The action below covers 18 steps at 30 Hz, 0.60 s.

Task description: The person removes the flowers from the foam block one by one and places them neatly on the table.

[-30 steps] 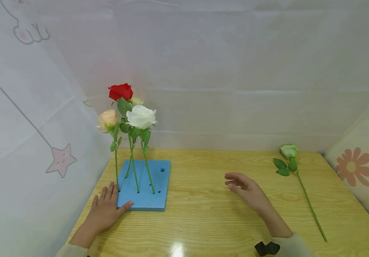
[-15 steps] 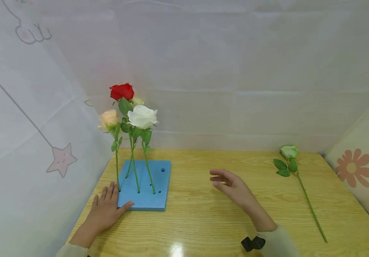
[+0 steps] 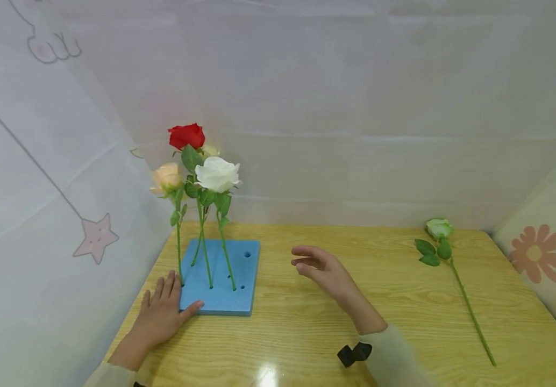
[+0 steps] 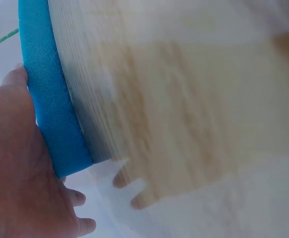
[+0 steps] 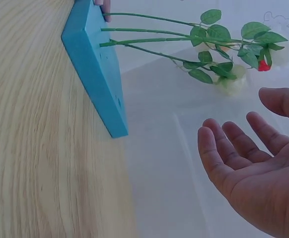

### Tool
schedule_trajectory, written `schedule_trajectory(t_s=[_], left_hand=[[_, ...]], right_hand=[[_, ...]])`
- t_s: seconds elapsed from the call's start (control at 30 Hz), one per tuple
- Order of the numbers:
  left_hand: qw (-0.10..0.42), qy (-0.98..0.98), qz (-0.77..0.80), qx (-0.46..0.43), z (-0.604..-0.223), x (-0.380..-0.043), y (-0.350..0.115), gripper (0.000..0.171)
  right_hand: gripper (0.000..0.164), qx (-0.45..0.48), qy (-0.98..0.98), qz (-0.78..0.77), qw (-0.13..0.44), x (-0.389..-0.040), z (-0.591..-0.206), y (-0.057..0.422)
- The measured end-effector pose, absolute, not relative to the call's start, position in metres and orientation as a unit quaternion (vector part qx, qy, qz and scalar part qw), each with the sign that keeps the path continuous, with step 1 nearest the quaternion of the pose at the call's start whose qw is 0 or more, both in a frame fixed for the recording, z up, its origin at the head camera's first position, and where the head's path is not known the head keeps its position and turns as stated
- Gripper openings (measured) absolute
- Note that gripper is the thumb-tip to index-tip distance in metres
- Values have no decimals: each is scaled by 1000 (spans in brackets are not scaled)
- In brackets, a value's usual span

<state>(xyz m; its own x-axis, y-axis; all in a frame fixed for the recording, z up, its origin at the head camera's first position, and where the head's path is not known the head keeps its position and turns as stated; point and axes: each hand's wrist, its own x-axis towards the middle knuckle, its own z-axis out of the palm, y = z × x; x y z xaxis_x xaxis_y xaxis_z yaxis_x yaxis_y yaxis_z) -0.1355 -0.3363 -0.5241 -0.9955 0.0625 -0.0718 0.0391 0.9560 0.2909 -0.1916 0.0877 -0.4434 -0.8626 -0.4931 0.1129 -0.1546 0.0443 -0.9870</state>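
To steady the blue block point(image 3: 227, 302), the left hand point(image 3: 161, 313), fingers spread, should brace its near-left corner, the right hand point(image 3: 327, 275), fingers bent and empty, avoiding the white rose point(image 3: 218, 174).

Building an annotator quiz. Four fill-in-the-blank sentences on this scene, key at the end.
The block is coloured ____.
The left hand touches the block; the right hand holds ____.
In the head view, the highest bloom is ____.
A rose lies on the table, on the person's ____ side.
Missing words: blue; nothing; red; right
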Motion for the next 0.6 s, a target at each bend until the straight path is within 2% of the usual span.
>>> schedule_trajectory(t_s=[0.6], left_hand=[[33, 989, 142, 21, -522, -134, -334, 112]], right_hand=[[44, -224, 674, -686, 160, -210, -450, 27]])
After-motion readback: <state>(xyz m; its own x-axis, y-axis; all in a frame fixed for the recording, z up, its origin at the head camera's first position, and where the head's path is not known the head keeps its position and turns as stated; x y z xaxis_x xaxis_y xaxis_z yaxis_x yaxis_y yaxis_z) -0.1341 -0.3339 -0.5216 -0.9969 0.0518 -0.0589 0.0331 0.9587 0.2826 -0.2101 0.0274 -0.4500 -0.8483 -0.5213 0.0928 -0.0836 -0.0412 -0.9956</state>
